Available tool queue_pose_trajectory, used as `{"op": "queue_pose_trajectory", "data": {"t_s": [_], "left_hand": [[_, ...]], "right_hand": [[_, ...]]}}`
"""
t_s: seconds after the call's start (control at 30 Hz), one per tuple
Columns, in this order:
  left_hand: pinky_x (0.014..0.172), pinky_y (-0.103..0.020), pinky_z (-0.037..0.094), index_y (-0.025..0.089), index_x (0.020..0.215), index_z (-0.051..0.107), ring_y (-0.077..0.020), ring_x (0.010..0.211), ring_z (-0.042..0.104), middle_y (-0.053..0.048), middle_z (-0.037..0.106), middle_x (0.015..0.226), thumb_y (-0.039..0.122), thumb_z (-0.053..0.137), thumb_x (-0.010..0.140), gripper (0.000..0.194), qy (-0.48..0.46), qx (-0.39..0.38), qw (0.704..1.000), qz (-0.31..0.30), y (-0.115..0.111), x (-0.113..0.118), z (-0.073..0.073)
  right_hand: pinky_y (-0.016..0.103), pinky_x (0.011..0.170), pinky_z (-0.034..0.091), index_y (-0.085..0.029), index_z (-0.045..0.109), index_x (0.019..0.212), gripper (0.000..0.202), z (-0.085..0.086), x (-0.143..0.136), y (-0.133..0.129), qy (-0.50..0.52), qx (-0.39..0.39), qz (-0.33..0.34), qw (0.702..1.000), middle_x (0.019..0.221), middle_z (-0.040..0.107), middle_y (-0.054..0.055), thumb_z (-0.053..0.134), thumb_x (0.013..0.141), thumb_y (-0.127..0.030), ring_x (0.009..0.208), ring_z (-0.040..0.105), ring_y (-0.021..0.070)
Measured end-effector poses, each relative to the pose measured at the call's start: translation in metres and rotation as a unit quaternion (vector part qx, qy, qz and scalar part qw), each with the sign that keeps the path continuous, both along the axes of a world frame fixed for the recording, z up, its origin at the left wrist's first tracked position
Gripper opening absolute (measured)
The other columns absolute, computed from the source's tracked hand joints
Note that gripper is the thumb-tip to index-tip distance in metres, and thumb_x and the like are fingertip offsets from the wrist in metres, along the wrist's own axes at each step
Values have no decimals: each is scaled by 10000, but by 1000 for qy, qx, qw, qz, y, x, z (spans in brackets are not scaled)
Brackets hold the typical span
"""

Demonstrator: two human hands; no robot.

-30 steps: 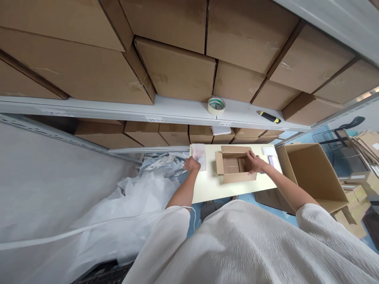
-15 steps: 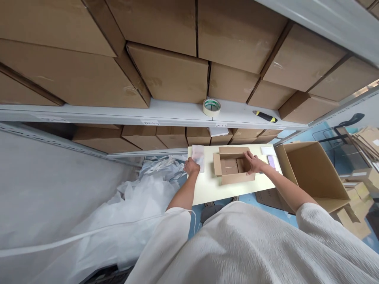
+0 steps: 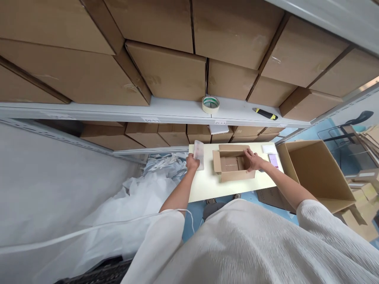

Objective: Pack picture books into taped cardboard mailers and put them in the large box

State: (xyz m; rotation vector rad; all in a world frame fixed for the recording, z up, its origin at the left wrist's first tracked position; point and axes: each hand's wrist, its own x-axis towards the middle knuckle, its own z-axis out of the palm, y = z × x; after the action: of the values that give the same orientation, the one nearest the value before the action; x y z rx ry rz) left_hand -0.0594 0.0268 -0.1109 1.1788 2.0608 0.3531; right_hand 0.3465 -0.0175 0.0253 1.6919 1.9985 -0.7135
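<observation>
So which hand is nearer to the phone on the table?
Right. The right hand rests on the small open box, just left of the phone; the left hand is at the left end of the table, holding a translucent packet.

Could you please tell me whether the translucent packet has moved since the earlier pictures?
Yes, upward in view: the translucent packet now shows past the far edge of the table, which its end roughly met before.

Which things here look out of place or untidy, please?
The white sheeting left of the table looks untidy: it lies crumpled in a loose heap, unlike the closely stacked cartons on the shelf. No spill is visible.
</observation>
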Motion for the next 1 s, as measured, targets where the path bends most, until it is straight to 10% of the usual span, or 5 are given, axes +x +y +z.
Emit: {"op": "queue_pose_trajectory", "data": {"t_s": [0.3,0.5,0.63,0.8,1.0], "left_hand": [[855,-310,589,232,1065,546,-208,927,734,-21,737,1002,184,713,732,376,-253,271,924,94,-20,-8,82],[950,-354,589,210,1213,590,-246,1057,740,-63,759,1161,210,766,768,479,-232,319,917,-52,-27,50,138],[958,-382,563,235,1208,624,-290,1078,735,-65,779,1133,145,736,803,429,-94,194,955,-206,-20,104,145],[1046,-420,517,250,1208,660,-324,1165,716,-72,786,1182,118,740,759,475,31,60,913,-402,-4,142,136],[1150,-457,451,243,1266,680,-293,1257,686,-87,759,1316,58,608,846,465,38,97,900,-424,1,154,131]], "right_hand": [[608,1185,439,-402,-6,1769,1597,-22,17,6,65,17,1,998,1848,-57,100,1015,551,-563,1564,304,533],[613,1140,462,-393,-29,1768,1584,-31,26,0,116,54,5,992,1847,7,117,1001,576,-553,1532,336,537],[588,1161,436,-389,-75,1762,1591,-39,34,-9,189,102,-4,977,1835,117,140,991,593,-547,1498,405,476],[572,1178,410,-382,-75,1764,1600,-46,36,-15,233,139,-21,962,1814,214,146,996,584,-521,1476,436,444],[562,1173,411,-413,-72,1759,1582,-53,39,-11,238,140,-11,961,1827,188,116,983,588,-540,1456,458,430]]}}
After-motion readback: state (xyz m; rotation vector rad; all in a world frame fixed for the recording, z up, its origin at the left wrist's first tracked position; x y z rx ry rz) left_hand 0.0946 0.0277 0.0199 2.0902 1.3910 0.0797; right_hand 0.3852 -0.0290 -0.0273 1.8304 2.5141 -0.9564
